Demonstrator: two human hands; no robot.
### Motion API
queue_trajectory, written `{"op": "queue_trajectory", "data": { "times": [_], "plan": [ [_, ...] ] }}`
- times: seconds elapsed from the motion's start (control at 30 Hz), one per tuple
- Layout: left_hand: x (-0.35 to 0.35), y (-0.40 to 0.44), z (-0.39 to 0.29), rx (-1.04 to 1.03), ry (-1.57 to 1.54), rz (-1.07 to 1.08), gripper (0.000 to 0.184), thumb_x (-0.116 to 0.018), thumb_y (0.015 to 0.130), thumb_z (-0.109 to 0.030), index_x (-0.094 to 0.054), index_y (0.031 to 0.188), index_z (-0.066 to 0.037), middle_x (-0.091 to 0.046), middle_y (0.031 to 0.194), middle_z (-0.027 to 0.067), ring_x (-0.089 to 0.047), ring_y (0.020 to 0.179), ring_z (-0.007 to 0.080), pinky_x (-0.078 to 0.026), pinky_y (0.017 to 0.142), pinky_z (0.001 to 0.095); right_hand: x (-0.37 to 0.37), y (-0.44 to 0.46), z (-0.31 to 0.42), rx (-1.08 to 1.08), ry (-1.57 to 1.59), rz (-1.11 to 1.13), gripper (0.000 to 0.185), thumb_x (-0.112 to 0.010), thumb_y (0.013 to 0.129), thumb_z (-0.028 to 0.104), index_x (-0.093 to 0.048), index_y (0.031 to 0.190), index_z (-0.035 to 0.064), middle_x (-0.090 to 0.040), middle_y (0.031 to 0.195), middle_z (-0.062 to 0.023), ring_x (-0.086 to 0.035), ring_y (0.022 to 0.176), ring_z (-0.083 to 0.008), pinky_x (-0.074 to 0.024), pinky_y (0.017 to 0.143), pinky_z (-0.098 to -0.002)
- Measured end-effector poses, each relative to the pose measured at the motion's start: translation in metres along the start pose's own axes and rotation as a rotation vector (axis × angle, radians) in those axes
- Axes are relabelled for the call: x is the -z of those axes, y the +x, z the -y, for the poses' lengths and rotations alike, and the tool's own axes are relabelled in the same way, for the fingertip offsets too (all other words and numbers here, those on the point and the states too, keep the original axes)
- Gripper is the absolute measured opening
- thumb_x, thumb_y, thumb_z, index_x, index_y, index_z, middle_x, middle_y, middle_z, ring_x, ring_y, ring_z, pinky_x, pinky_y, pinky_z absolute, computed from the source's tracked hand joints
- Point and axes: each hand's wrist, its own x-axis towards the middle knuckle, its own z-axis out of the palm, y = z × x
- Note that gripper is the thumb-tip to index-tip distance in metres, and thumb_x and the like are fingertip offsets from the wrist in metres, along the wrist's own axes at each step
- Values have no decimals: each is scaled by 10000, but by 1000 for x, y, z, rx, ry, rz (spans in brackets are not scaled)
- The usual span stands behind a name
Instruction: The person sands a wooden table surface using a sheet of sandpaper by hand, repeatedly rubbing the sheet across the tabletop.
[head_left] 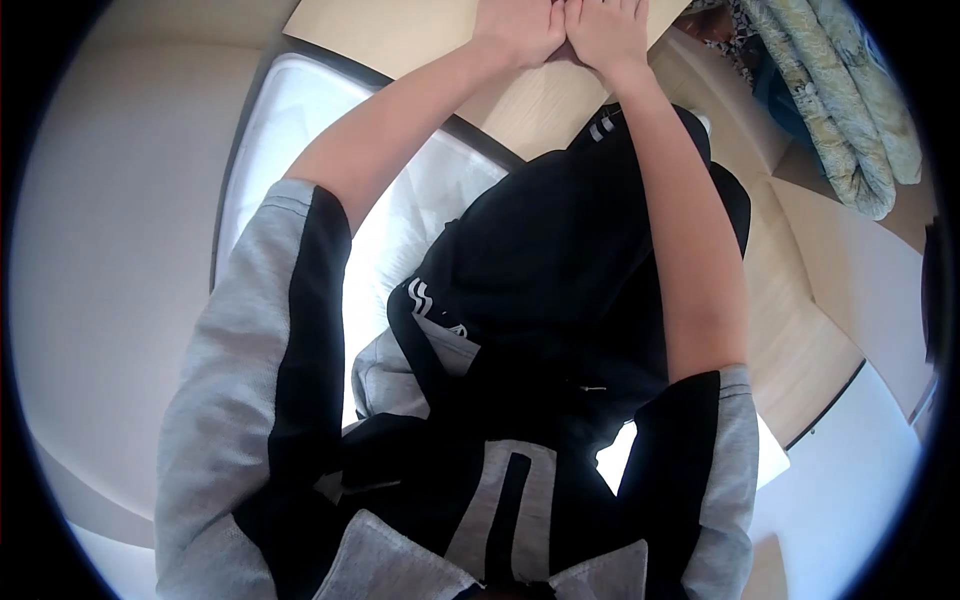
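At the top edge of the head view, my left hand (pixel 522 32) and my right hand (pixel 607 38) rest side by side, backs upward, on a pale wood-look board (pixel 420 40). Their inner edges almost touch. The fingers appear laid out forward with nothing visible in them, though the frame cuts off most of their length. Both forearms reach straight ahead from short grey and black sleeves. Below the hands are my legs in black trousers (pixel 550 250) with white stripes, bent beneath the arms.
A white, glossy panel with a dark rim (pixel 300 110) lies to the left, beside a pale wall (pixel 130 250). Rolled, patterned bedding (pixel 840 110) sits at the upper right. Pale wood-look panels (pixel 820 350) extend along the right side.
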Motion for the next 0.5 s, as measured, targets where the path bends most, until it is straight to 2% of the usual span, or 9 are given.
{"op": "queue_trajectory", "data": {
  "times": [0.3, 0.5],
  "plan": [
    [-5, 16, 4, -9, 53, -26, 668, -387, 905, -302, -257, 1386, 143, -261, 1469, 294, -200, 1405, 366, -108, 1176, 440, -14, 15, -8, -5, 2, -33, 580, -405, 928, 304, -344, 1388, -44, -378, 1421, -227, -309, 1351, -367, -211, 1126, -503],
    [-11, 19, 7, 1, 28, -47, 669, -366, 910, -316, -261, 1390, 138, -265, 1472, 289, -199, 1409, 356, -92, 1180, 430, -17, 19, -9, -22, -79, 20, 598, -380, 939, 331, -314, 1409, -32, -355, 1447, -200, -280, 1373, -343, -199, 1133, -494]
  ]
}}
